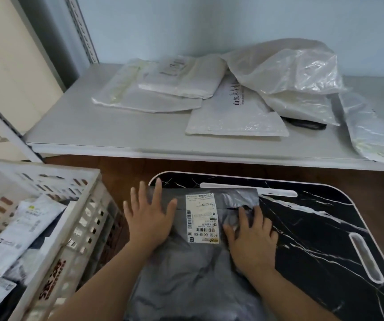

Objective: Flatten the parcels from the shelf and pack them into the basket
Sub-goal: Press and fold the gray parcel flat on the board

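Observation:
A grey plastic parcel (191,269) with a white shipping label (201,218) lies on a black marble-patterned tabletop (320,228). My left hand (148,215) presses flat on the parcel's left part, fingers straight and spread. My right hand (252,237) presses on its right edge, fingers slightly bent against the plastic. The white slatted basket (80,228) stands at the left and holds several white and dark parcels (22,230). On the grey shelf (107,130) behind lie several white parcels (235,110) and a puffed-up translucent bag (288,66).
A metal shelf upright (82,28) rises at the back left. Brown floor (121,167) shows between shelf, basket and table. The tabletop has slot handles, one at the right (364,258) and one at the top edge (276,193). A long plastic parcel (369,133) overhangs the shelf's right front.

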`<state>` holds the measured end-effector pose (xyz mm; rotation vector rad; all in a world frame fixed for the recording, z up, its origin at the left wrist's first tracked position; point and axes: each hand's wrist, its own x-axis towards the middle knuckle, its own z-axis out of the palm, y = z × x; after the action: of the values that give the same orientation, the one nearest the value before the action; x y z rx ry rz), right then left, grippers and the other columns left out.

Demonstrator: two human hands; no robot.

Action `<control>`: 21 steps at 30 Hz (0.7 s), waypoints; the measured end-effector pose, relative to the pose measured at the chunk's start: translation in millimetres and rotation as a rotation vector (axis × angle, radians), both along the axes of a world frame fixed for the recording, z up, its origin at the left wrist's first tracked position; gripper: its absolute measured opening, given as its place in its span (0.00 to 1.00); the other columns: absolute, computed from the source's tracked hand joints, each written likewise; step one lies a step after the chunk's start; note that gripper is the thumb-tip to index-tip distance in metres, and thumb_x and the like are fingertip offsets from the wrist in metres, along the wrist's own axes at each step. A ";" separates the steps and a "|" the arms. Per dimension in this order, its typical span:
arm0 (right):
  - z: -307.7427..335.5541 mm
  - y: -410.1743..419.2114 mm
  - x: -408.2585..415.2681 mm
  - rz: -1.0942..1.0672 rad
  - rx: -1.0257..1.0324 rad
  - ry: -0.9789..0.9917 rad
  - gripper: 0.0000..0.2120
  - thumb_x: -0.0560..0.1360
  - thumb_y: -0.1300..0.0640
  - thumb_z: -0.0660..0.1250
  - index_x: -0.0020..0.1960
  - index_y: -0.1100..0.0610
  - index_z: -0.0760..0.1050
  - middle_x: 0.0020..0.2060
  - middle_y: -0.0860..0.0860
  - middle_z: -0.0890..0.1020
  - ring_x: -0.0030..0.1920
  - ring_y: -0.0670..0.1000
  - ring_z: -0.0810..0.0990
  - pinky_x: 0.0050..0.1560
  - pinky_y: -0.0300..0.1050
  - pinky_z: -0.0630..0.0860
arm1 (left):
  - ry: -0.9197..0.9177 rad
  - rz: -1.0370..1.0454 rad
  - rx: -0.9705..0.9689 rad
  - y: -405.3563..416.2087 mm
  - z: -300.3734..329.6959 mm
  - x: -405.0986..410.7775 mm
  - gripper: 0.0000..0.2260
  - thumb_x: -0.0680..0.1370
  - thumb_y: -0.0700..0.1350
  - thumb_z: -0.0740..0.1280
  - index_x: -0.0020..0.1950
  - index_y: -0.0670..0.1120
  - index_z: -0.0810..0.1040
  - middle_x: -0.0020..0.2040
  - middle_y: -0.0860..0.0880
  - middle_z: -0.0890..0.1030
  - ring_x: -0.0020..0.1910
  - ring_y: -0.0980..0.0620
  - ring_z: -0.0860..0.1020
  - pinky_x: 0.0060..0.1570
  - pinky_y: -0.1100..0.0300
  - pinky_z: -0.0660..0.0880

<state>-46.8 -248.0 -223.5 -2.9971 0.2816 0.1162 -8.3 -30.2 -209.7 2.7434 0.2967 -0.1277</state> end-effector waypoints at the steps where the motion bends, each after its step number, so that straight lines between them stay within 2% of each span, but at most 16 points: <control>1: -1.3 0.5 4.2 0.019 -0.009 -0.094 0.30 0.78 0.36 0.48 0.73 0.51 0.66 0.74 0.60 0.64 0.68 0.62 0.67 0.62 0.60 0.68 | -0.023 -0.080 0.050 -6.4 -6.9 -4.6 0.34 0.74 0.71 0.37 0.78 0.60 0.41 0.79 0.47 0.39 0.77 0.44 0.35 0.72 0.44 0.34; 3: -0.5 3.1 14.5 0.128 -0.005 -0.190 0.30 0.78 0.36 0.47 0.73 0.51 0.67 0.73 0.61 0.65 0.71 0.63 0.64 0.66 0.62 0.64 | -0.063 -0.209 0.132 -19.8 -21.6 -14.0 0.36 0.71 0.71 0.30 0.78 0.61 0.43 0.79 0.48 0.38 0.76 0.44 0.32 0.71 0.44 0.29; 4: -1.8 5.5 19.5 0.204 -0.003 -0.183 0.30 0.79 0.35 0.45 0.74 0.50 0.64 0.74 0.60 0.63 0.74 0.62 0.60 0.70 0.62 0.58 | -0.077 -0.251 0.173 -25.2 -28.0 -17.0 0.34 0.73 0.70 0.30 0.78 0.60 0.47 0.79 0.47 0.41 0.76 0.43 0.35 0.71 0.43 0.30; 6: -0.8 11.7 27.0 0.325 0.000 -0.151 0.31 0.79 0.33 0.41 0.76 0.47 0.58 0.77 0.58 0.57 0.77 0.61 0.51 0.72 0.60 0.47 | -0.088 -0.288 0.231 -31.3 -35.7 -20.6 0.29 0.79 0.65 0.37 0.77 0.57 0.57 0.78 0.45 0.52 0.77 0.40 0.46 0.72 0.40 0.39; 8: -3.3 15.0 33.5 0.375 0.009 -0.081 0.33 0.77 0.31 0.35 0.78 0.45 0.47 0.79 0.55 0.47 0.77 0.59 0.39 0.74 0.60 0.38 | -0.078 -0.338 0.264 -33.0 -39.4 -19.4 0.27 0.81 0.63 0.40 0.76 0.55 0.61 0.77 0.45 0.60 0.77 0.40 0.53 0.71 0.39 0.44; 10: -9.0 13.6 34.8 0.377 0.037 0.073 0.35 0.70 0.29 0.29 0.74 0.42 0.31 0.77 0.52 0.34 0.74 0.57 0.27 0.73 0.60 0.32 | -0.092 -0.403 0.287 -27.7 -40.1 -17.3 0.27 0.82 0.61 0.40 0.75 0.54 0.63 0.75 0.46 0.65 0.76 0.41 0.57 0.70 0.40 0.49; 12: -12.2 9.7 33.8 0.370 0.050 0.194 0.36 0.67 0.28 0.28 0.70 0.39 0.25 0.74 0.51 0.28 0.72 0.55 0.23 0.73 0.61 0.30 | -0.103 -0.439 0.292 -18.0 -42.1 -12.5 0.26 0.82 0.60 0.41 0.75 0.53 0.64 0.74 0.46 0.67 0.75 0.42 0.59 0.69 0.41 0.52; 15: -18.5 5.6 30.5 0.375 0.049 0.212 0.37 0.65 0.25 0.25 0.69 0.39 0.22 0.73 0.50 0.25 0.72 0.55 0.22 0.73 0.62 0.31 | -0.089 -0.394 0.251 -5.9 -43.7 -9.2 0.29 0.80 0.63 0.39 0.76 0.53 0.60 0.76 0.46 0.63 0.76 0.43 0.56 0.70 0.41 0.52; 18: -18.2 4.3 30.7 0.375 0.051 0.112 0.39 0.65 0.24 0.22 0.72 0.40 0.25 0.75 0.50 0.30 0.73 0.54 0.25 0.74 0.59 0.32 | -0.064 -0.314 0.175 -1.9 -48.5 -11.8 0.36 0.73 0.70 0.27 0.77 0.57 0.44 0.78 0.50 0.45 0.77 0.47 0.43 0.74 0.43 0.43; 19: -17.6 3.8 32.1 0.376 0.045 0.073 0.41 0.66 0.24 0.23 0.74 0.42 0.29 0.76 0.50 0.31 0.74 0.53 0.26 0.74 0.59 0.32 | -0.074 -0.301 0.157 -1.7 -49.0 -12.6 0.36 0.72 0.70 0.27 0.77 0.56 0.44 0.78 0.49 0.46 0.77 0.46 0.44 0.75 0.43 0.43; 21: -17.6 1.4 34.3 0.373 0.050 0.011 0.42 0.68 0.24 0.26 0.76 0.44 0.35 0.77 0.51 0.35 0.75 0.54 0.29 0.73 0.59 0.32 | -0.082 -0.318 0.197 -3.4 -47.5 -13.5 0.33 0.78 0.68 0.35 0.78 0.53 0.53 0.78 0.44 0.57 0.76 0.40 0.56 0.73 0.40 0.46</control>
<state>-12.4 -246.5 -241.1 -2.9626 -0.2782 0.1726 -21.7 -33.6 -257.2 2.9627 -0.1603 -0.0726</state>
